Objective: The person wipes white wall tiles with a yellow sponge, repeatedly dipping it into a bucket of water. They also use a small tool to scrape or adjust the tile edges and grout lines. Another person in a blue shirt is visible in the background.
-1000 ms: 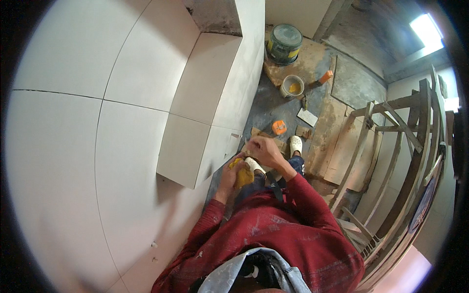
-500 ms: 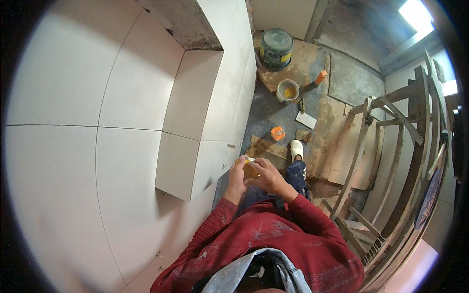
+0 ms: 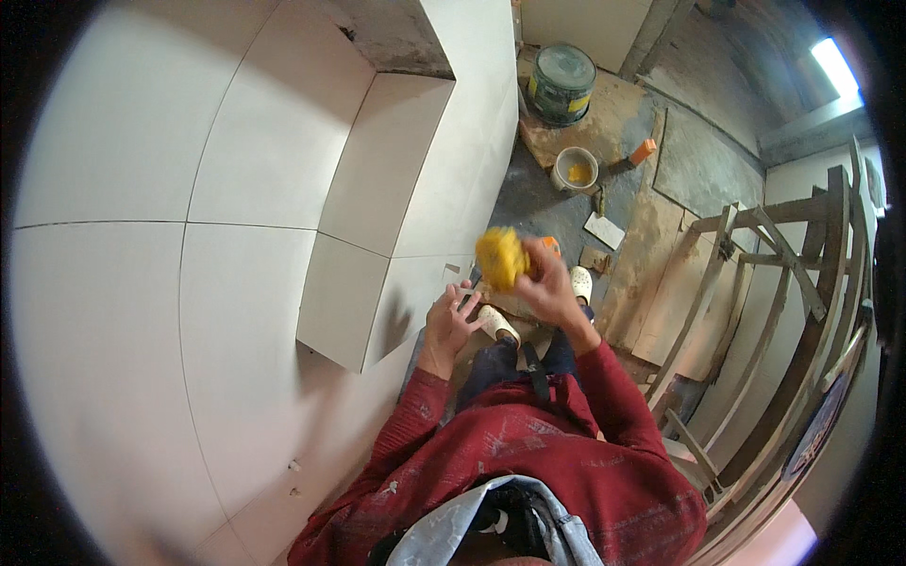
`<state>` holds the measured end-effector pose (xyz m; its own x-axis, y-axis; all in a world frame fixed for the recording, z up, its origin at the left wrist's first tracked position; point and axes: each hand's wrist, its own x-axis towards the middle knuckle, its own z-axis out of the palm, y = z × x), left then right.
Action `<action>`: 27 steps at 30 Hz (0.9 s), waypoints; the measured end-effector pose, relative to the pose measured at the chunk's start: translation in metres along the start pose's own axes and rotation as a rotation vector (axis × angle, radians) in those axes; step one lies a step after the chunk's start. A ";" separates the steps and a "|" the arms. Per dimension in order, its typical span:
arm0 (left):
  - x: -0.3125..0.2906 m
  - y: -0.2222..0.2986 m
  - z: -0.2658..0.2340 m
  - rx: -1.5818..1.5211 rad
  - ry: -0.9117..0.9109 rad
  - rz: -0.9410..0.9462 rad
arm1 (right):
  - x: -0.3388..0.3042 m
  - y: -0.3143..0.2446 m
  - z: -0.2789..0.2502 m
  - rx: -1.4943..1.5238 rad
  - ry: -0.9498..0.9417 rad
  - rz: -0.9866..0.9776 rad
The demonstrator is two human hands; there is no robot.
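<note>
A lumpy yellow sponge (image 3: 502,259), slightly blurred, is held up in front of me by my right hand (image 3: 550,286), whose fingers close on its right side. My left hand (image 3: 450,325) is lower and to the left, apart from the sponge, with its fingers spread. A pale streak shows at its fingertips, too small to make out. Close by on the left stands a boxed-out ledge of white tiles (image 3: 351,283) against the tiled wall (image 3: 104,321).
An orange object (image 3: 552,246) lies on the floor, partly behind my right hand. Farther off are a grey bucket (image 3: 576,170) with yellow inside, a lidded dark green bucket (image 3: 562,85), an orange block (image 3: 643,152) and a white tile piece (image 3: 604,231). A wooden frame (image 3: 821,255) stands at right.
My hands have come apart. The right one has lifted the sponge forward, while the left has opened its fingers. The view has shifted slightly, and both my shoes now show.
</note>
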<state>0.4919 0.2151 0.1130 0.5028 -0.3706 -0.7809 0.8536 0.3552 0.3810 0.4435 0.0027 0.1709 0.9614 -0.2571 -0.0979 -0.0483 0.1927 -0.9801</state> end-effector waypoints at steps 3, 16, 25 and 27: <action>-0.004 -0.007 -0.008 0.183 0.095 0.045 | 0.086 -0.020 0.001 -0.014 0.216 -0.287; -0.043 -0.039 -0.082 0.306 0.227 -0.034 | 0.084 0.010 0.120 -0.394 0.125 -0.902; -0.038 -0.042 -0.099 0.411 0.199 -0.008 | 0.188 -0.006 0.058 -0.272 0.676 -0.647; -0.038 -0.043 -0.097 0.388 0.206 -0.045 | 0.176 0.002 0.075 -0.302 0.597 -0.596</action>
<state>0.4224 0.2976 0.0783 0.4602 -0.1851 -0.8683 0.8815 -0.0208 0.4716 0.6333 0.0287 0.1651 0.5529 -0.7009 0.4506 0.2637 -0.3658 -0.8926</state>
